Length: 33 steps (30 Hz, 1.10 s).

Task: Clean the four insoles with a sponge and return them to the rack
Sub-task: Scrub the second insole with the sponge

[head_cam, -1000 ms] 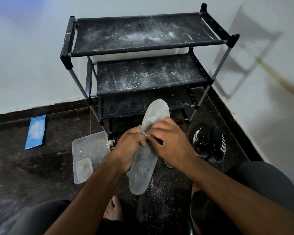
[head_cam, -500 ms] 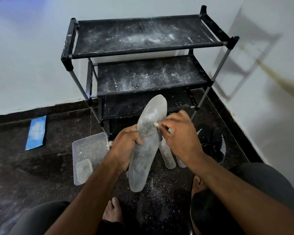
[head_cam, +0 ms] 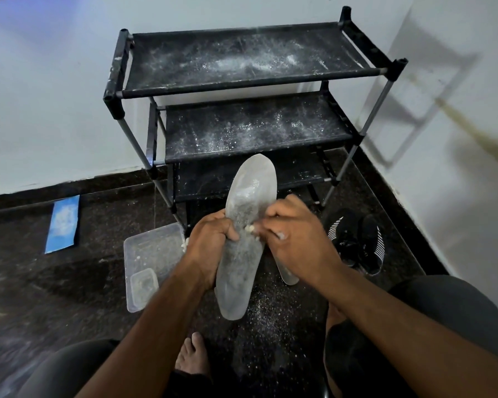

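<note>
My left hand (head_cam: 210,245) grips a long grey insole (head_cam: 242,271) by its left edge and holds it upright in front of the black three-shelf rack (head_cam: 242,90). My right hand (head_cam: 296,239) pinches a small whitish sponge piece (head_cam: 249,230) against the insole's middle. The insole's face is dusty and speckled. Another insole (head_cam: 288,275) lies on the floor behind my right hand, mostly hidden. White powder dusts the rack's shelves, which hold no insoles.
A clear plastic tub (head_cam: 150,254) with a smaller container (head_cam: 144,284) inside sits on the dark floor at the left. A pair of black shoes (head_cam: 357,239) stands at the right near the wall. A blue packet (head_cam: 62,224) lies far left. My bare foot (head_cam: 191,354) is below.
My right hand slid down the insole from its upper part to the middle, rubbing with the sponge. The left hand kept its grip; the insole stayed nearly still.
</note>
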Motion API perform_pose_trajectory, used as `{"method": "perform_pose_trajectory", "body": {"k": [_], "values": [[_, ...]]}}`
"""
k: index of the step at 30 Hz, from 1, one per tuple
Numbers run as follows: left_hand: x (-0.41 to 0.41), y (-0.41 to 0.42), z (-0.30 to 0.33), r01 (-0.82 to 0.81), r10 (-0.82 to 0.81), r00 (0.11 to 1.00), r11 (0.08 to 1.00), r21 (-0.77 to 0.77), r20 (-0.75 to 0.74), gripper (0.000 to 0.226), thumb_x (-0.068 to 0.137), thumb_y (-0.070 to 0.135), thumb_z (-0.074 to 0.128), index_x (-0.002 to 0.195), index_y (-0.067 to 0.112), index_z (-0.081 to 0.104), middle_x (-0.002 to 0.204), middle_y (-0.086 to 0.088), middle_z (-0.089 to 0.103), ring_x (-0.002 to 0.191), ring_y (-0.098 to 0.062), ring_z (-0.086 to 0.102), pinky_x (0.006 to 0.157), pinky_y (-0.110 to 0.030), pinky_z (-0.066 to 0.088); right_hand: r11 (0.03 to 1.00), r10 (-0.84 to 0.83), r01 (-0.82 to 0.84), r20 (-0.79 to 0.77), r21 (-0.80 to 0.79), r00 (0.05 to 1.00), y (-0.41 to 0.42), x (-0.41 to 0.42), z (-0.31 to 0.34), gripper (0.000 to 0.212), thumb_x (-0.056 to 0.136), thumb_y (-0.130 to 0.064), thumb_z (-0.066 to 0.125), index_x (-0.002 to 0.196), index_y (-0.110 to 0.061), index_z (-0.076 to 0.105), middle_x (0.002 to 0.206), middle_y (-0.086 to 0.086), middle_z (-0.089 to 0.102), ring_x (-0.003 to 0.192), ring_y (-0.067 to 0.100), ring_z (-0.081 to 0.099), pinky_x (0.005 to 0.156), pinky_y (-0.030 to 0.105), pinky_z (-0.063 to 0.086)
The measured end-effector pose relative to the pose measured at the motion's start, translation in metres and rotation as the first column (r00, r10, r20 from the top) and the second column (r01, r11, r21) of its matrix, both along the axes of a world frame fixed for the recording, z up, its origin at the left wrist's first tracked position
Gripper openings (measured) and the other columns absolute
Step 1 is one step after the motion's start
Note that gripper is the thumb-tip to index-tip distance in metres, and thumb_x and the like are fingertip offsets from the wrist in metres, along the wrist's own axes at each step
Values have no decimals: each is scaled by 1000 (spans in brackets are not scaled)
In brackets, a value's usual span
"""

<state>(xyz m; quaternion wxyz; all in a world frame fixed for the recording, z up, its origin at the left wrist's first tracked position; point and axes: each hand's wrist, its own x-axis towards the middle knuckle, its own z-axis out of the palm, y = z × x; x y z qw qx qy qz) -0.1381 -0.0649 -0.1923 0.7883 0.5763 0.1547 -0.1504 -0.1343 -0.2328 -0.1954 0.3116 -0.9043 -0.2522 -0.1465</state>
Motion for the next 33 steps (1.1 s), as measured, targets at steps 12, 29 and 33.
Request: {"method": "perform_pose_trajectory", "body": {"k": [12,29,33], "values": [[0,0,-3,-34,34,998,999,-2,-49,45,53,-1,51,94,-5,68,85,-21,63,74,-33,63,68,-37,53,989,-135,137,44,-52,990,-3,4,4,8,82,-24,78,84,-17,79,81,-11,60,80,8,42,67,25,47],[-2,-3,-4,-33,25,995,996,-85,-98,35,59,-6,44,85,-4,67,79,-17,60,70,-29,59,66,-35,49,993,48,-51,-31,-104,998,6,-8,0,23,89,-34,63,83,-16,76,84,-9,60,83,9,45,71,27,43],[-2,-3,-5,-52,41,994,993,-105,-103,50,55,-2,47,102,-11,65,87,-21,61,77,-33,61,71,-38,53,996,-81,81,16,-27,997,5,-4,0,10,84,-24,75,82,-14,77,82,-8,61,80,8,44,68,21,42]]}}
